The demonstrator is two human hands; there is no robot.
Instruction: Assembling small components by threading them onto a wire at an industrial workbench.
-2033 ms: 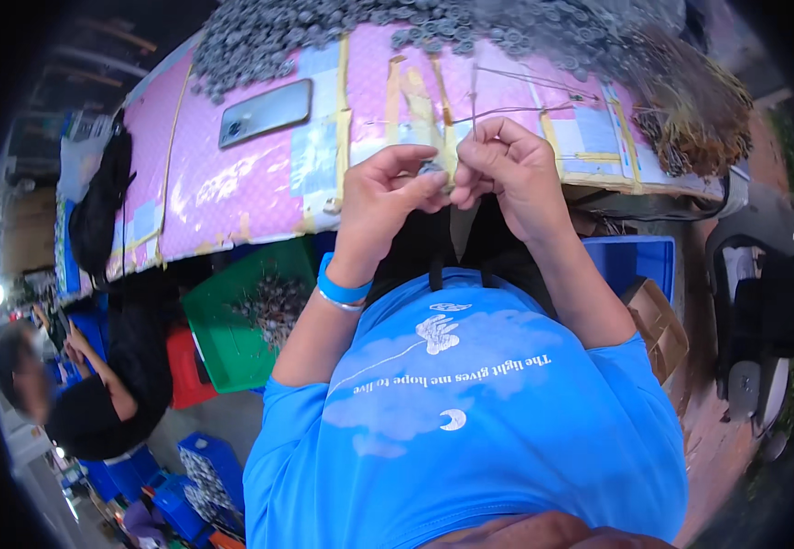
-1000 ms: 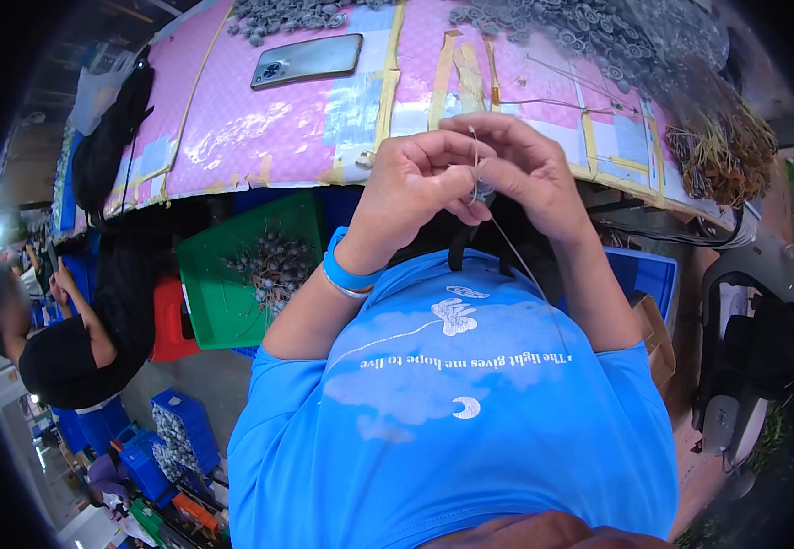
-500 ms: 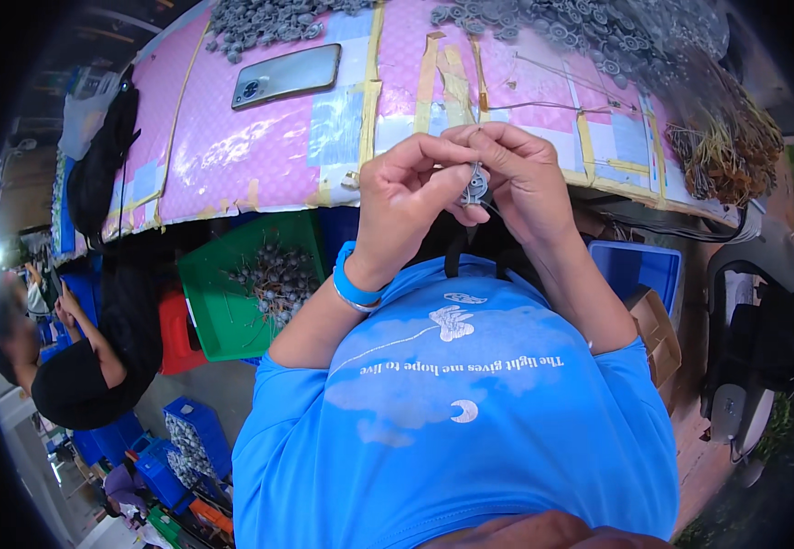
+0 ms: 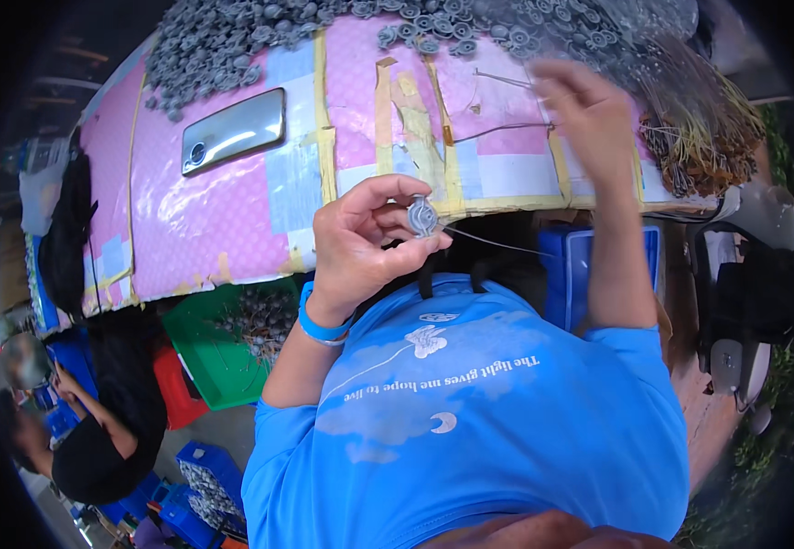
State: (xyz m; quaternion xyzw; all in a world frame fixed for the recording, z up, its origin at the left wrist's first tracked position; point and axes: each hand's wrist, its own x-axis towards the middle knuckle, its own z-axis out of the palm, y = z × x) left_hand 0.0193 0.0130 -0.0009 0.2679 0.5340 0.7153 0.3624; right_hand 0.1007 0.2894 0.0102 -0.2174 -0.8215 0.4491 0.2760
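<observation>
Between the thumb and fingers of my left hand (image 4: 360, 233) is a small round grey plastic part (image 4: 421, 216) with ring-shaped ridges. From that part a thin wire (image 4: 497, 242) runs off to the right, past the table's front edge. My right hand (image 4: 589, 114) is up over the right side of the table, smeared by motion, so its grip does not show. Near its fingertips a thin wire (image 4: 504, 79) lies on the table, and a second wire (image 4: 507, 128) lies a little closer to me.
Heaps of grey round parts (image 4: 223, 46) line the table's far side. A phone (image 4: 234, 131) lies at left, a bundle of brownish wires (image 4: 703, 142) at right. Below the edge stand a green bin (image 4: 223, 366) and a blue bin (image 4: 557, 265). Another person (image 4: 95, 448) is at far left.
My hands were together at the grey part; the right has let go and moved up and right over the table. My left hand still holds the part, now lower and further left.
</observation>
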